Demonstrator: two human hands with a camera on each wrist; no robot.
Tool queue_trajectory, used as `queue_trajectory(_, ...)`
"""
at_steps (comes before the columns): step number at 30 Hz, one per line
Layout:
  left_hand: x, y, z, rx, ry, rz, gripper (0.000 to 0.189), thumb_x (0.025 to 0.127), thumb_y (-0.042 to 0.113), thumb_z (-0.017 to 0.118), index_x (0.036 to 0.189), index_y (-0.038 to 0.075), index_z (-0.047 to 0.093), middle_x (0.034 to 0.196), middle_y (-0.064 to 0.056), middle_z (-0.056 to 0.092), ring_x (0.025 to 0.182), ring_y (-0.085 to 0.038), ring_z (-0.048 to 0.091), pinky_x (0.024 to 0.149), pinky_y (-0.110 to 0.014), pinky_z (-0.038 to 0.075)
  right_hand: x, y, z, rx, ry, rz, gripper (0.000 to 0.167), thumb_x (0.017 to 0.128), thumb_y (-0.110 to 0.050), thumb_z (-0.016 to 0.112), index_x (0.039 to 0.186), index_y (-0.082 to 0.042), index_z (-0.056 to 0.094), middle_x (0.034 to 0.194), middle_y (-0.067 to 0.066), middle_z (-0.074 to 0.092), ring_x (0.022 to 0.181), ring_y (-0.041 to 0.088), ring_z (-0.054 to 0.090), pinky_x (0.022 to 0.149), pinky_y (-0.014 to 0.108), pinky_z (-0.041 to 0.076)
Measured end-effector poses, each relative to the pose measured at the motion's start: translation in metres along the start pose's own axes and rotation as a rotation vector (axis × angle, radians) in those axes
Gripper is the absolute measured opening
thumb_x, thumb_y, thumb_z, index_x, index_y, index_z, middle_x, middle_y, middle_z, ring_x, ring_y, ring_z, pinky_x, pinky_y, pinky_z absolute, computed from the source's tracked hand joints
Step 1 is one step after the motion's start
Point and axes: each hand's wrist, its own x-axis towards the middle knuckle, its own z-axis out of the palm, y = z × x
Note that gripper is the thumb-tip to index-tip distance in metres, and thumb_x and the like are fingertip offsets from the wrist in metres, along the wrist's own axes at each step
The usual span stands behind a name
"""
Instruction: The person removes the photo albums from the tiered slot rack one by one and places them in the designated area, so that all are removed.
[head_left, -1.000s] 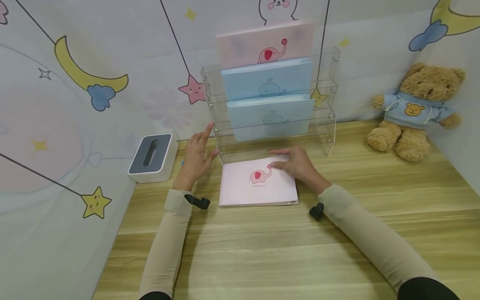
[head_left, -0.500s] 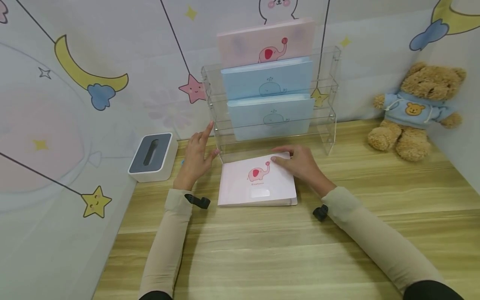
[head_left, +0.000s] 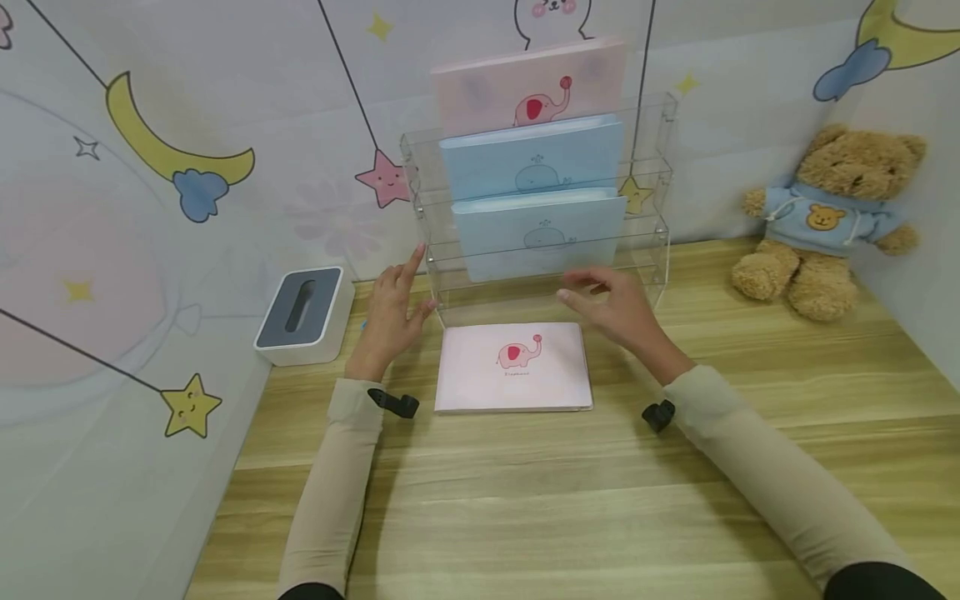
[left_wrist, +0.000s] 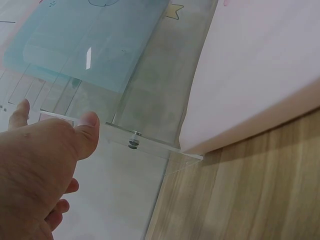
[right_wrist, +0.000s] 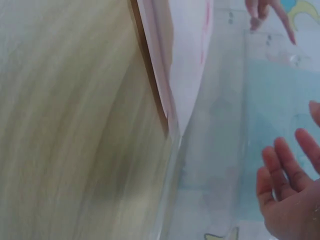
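Note:
A pink booklet (head_left: 513, 392) with an elephant print lies closed before a clear acrylic rack (head_left: 442, 275). My right hand (head_left: 618, 308) hovers off the booklet's back right corner, fingers loosely bent and holding nothing; the right wrist view shows the same hand (right_wrist: 295, 185) apart from the booklet. At the rack's left side rests my left hand (head_left: 390, 321), index finger and thumb extended against its edge. In the left wrist view, the thumb (left_wrist: 89, 134) overlaps the clear side panel. Standing in the rack's tiers are two blue whale folders (head_left: 495, 242) and a pink elephant folder (head_left: 480, 100).
A white box with a grey slotted top (head_left: 303, 317) stands left of my left hand. The teddy bear (head_left: 832, 217) in a blue hoodie sits at the back right against the wall. Wooden tabletop (head_left: 517, 500) spreads in front of the booklet.
My right hand has let go of the booklet's cover, which it had lifted at the back edge, and moved up and right. The cover now lies flat. My left hand stays put.

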Motion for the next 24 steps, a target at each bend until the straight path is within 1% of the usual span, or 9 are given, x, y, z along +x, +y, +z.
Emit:
queue_trajectory(5,-0.001,0.001,-0.001,0.004,-0.001,-0.001,0.089,0.101,0.03,0.075,0.171,0.021,0.022,0.146,-0.034,0.054,0.144,-0.055,0.048,0.129,-0.066,0.029,0.001,-0.005,-0.009,0.004,0.043,-0.071,0.046,0.099,-0.027,0.079,0.139,-0.008,0.069,0.126,0.016,0.077,0.114,0.032,0.071,0.096,0.046,0.054)
queue_trajectory(8,-0.001,0.001,-0.001,0.006,0.006,0.006,0.089,0.1,0.03,0.075,0.171,0.022,0.022,0.146,-0.034,0.054,0.143,-0.056,0.048,0.129,-0.066,0.029,0.002,-0.008,-0.015,-0.022,0.063,-0.104,0.052,0.098,-0.025,0.079,0.144,-0.008,0.064,0.126,0.018,0.076,0.112,0.033,0.071,0.096,0.05,0.055)
queue_trajectory(12,-0.002,0.0,0.0,0.008,0.005,0.002,0.091,0.101,0.029,0.075,0.172,0.026,0.02,0.148,-0.033,0.053,0.145,-0.056,0.047,0.129,-0.067,0.028,0.006,-0.009,-0.023,-0.043,0.069,-0.143,0.056,0.1,-0.022,0.076,0.151,-0.008,0.057,0.129,0.02,0.074,0.114,0.035,0.07,0.098,0.055,0.054)
queue_trajectory(15,-0.002,0.0,0.0,0.008,-0.006,-0.012,0.091,0.101,0.029,0.074,0.173,0.029,0.018,0.15,-0.032,0.052,0.147,-0.056,0.045,0.129,-0.068,0.028,0.008,-0.009,-0.029,-0.051,0.073,-0.198,0.057,0.101,-0.02,0.072,0.153,-0.006,0.054,0.13,0.022,0.072,0.115,0.037,0.069,0.097,0.057,0.052)
queue_trajectory(19,-0.001,0.0,0.0,0.004,-0.013,-0.021,0.09,0.102,0.029,0.074,0.173,0.029,0.018,0.15,-0.032,0.052,0.148,-0.056,0.044,0.127,-0.07,0.029,0.011,-0.012,-0.038,-0.061,0.081,-0.27,0.056,0.1,-0.016,0.069,0.152,-0.003,0.052,0.13,0.023,0.071,0.115,0.038,0.067,0.094,0.057,0.05)
queue_trajectory(24,-0.001,0.0,0.0,0.001,-0.002,-0.007,0.09,0.102,0.027,0.074,0.173,0.027,0.019,0.15,-0.033,0.053,0.147,-0.056,0.045,0.127,-0.069,0.029,0.014,-0.016,-0.047,-0.081,0.069,-0.318,0.059,0.094,-0.005,0.065,0.151,-0.002,0.052,0.13,0.024,0.069,0.115,0.038,0.065,0.094,0.057,0.048)
